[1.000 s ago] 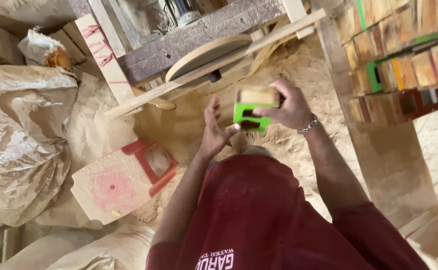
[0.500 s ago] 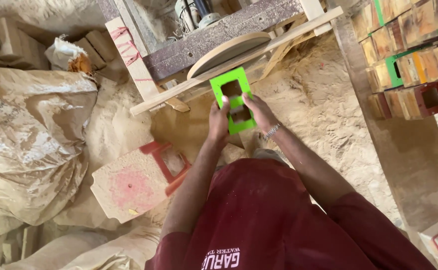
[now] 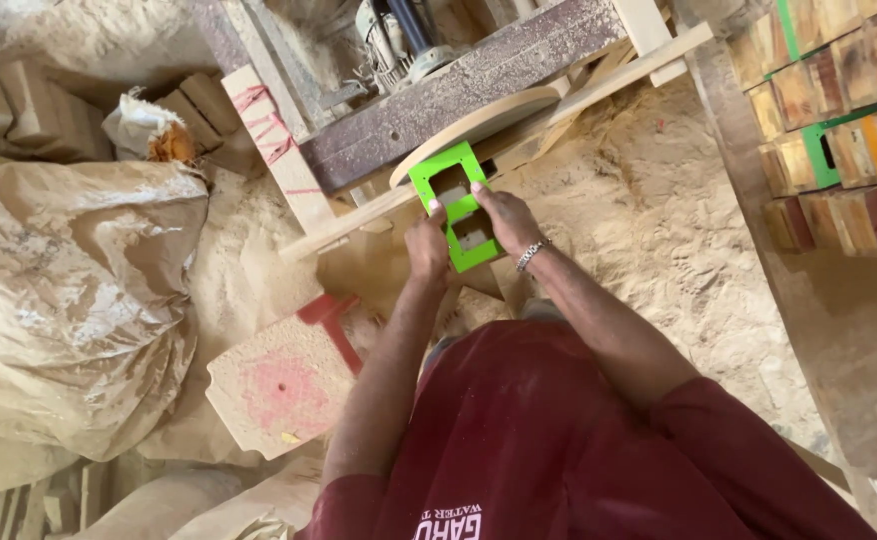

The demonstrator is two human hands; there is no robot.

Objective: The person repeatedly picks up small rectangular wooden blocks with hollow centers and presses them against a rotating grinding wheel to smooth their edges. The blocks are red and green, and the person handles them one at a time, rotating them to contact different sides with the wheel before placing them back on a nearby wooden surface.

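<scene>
Hands, left and right, were clamped on the green frame, held just short of the sanding disc; edge contact was not yet visible.

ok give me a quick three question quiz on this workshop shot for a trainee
1. True or false: both hands grip the green frame.
2. Multiple choice: what covers the floor around the person? A) water B) sawdust C) tiles
3. Fill the gap: the right hand has a ___ at its wrist.

Key
1. True: the left hand holds the frame's left edge and the right hand its right edge, in front of the round disc.
2. B
3. bracelet
</scene>
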